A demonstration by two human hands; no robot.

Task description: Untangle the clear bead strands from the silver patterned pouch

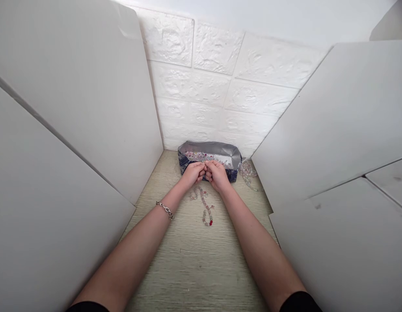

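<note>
My left hand [194, 173] and my right hand [216, 173] meet at the fingertips over the front edge of a dark blue bag with a silvery inside [220, 148]. Both are closed in a pinch; what lies between the fingers is too small to make out. Loose pink, clear and red beads [196, 156] fill part of the bag. Below my hands, a string of beads [205, 206] curves over the wood-grain surface, with red beads at its lower end.
Another heap of pale strung beads [248, 171] lies right of the bag. A white brick-pattern wall [217, 86] rises behind. White panels stand at the left [90, 86] and right [344, 117], close to my arms.
</note>
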